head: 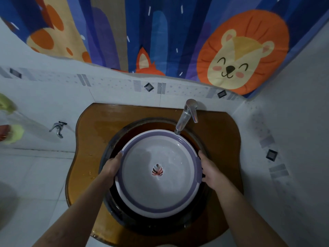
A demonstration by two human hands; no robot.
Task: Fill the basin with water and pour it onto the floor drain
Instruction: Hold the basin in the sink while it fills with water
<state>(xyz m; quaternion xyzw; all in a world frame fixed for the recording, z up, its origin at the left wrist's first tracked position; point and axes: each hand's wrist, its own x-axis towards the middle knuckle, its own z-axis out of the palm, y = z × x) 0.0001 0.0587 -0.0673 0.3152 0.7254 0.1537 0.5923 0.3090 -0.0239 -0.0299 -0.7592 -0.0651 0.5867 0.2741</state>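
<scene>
A round white basin (158, 155) with a purple rim and a leaf print at its bottom sits inside the dark sink bowl (195, 141). Water lies in the basin. My left hand (111, 166) grips the basin's left rim and my right hand (209, 169) grips its right rim. A chrome faucet (186, 116) stands at the back right, its spout ending just over the basin's far rim. No stream of water shows at the spout. The floor drain is out of view.
The sink is set in a wet amber glass counter (85, 139). A small wall tap (57, 129) is on the tiled wall to the left. A cartoon curtain (160, 32) hangs above. White floor tiles (35, 175) lie at lower left.
</scene>
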